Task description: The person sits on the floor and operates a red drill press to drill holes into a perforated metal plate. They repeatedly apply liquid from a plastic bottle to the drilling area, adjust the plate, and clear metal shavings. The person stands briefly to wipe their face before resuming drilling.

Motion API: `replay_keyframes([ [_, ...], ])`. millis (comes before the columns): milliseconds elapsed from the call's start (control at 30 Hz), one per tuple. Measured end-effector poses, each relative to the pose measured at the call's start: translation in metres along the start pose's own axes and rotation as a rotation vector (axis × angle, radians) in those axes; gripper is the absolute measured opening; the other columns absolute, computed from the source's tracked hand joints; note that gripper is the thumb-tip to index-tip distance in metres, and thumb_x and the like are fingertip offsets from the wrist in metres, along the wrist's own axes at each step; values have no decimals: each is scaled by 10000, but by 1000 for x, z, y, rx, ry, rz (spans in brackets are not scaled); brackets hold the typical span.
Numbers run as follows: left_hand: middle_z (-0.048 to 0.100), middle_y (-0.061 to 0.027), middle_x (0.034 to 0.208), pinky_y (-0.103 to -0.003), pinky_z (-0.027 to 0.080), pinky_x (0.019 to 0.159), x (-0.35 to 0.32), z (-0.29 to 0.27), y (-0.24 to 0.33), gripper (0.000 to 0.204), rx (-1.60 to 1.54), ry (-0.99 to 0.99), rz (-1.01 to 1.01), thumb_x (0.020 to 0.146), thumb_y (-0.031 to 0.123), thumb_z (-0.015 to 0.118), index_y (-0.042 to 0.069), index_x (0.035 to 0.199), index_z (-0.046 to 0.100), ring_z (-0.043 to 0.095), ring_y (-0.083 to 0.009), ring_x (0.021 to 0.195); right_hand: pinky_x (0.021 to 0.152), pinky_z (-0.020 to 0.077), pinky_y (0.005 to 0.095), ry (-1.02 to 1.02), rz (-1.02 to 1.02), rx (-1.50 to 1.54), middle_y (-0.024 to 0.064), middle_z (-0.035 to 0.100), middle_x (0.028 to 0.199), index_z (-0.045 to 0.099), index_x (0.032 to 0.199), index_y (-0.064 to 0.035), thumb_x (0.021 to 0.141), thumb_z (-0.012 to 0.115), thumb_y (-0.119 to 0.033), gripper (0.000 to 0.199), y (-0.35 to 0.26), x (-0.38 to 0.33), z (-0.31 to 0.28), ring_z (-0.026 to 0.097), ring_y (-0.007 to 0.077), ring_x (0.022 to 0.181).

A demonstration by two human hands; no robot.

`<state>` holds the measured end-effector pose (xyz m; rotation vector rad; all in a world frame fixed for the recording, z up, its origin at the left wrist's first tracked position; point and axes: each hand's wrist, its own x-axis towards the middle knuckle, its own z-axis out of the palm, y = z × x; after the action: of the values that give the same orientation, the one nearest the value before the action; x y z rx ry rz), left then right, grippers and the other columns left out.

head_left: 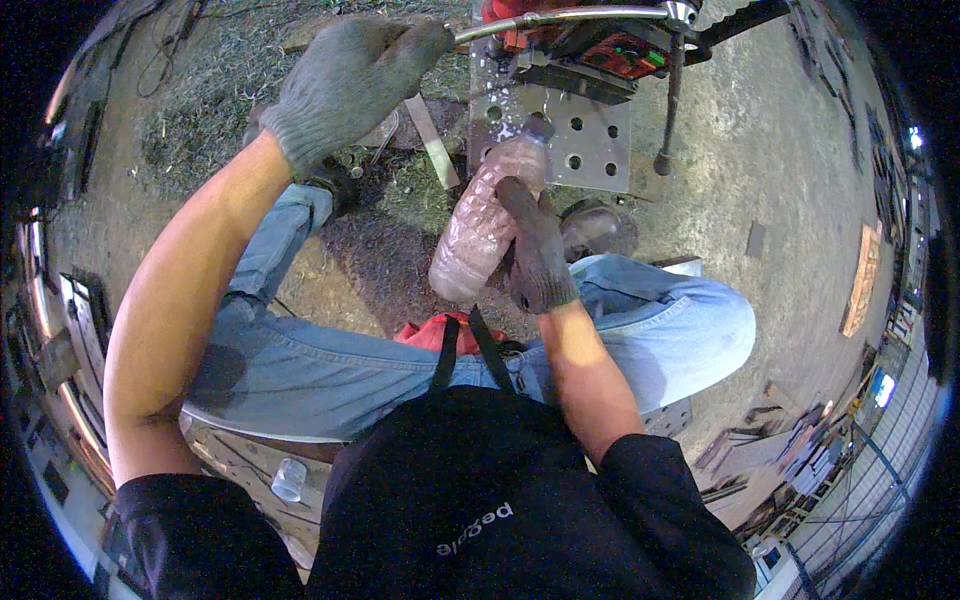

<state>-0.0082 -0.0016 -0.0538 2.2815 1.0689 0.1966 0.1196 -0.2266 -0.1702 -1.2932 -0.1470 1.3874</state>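
Observation:
My left hand (360, 80), in a grey knit glove, is closed round the end of a long metal lever (560, 17). The lever joins a hub on a red and black machine (600, 50) at the top. My right hand (537, 240), gloved too, grips a clear plastic bottle (478, 225) of cloudy pinkish liquid. Its dark cap (539, 125) points away from me, just over a metal plate (590, 178) with round holes, in front of the machine. Whitish wet spots mark the plate near the cap. The machine's working tip cannot be made out.
A second lever arm (672, 110) hangs from the hub at right. Metal shavings (210, 130) cover the floor at left, with a flat metal strip (432, 140) beside the plate. A clear cup (289, 480) stands beside my seat. Wood and metal pieces (790, 445) lie at lower right.

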Motion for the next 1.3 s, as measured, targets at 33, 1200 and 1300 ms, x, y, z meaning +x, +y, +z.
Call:
replay_keyframes([
  [33, 640, -76, 718, -321, 502, 670, 1, 1, 0, 406, 21, -7, -6, 1016, 392, 494, 34, 1097, 668, 612, -157, 679, 880, 500, 322, 7, -37, -13, 68, 605, 1165, 542, 1281, -48, 918, 658, -418, 531, -1, -1, 2, 582, 165, 1052],
  [1200, 628, -55, 727, -313, 492, 638, 3, 8, -7, 341, -17, 30, 18, 1009, 353, 545, 30, 1006, 652, 597, -135, 674, 897, 508, 346, -63, -90, -71, 76, 607, 1151, 498, 1322, -45, 857, 723, -292, 573, -12, -5, 14, 600, 198, 1041],
  [1300, 631, -56, 731, -311, 495, 642, 3, 8, -7, 349, -53, 17, -18, 1010, 356, 539, 31, 1044, 661, 601, -135, 679, 851, 534, 340, -66, -56, -61, 71, 599, 1132, 471, 1342, -49, 862, 713, -257, 577, -7, -2, 12, 617, 189, 998],
])
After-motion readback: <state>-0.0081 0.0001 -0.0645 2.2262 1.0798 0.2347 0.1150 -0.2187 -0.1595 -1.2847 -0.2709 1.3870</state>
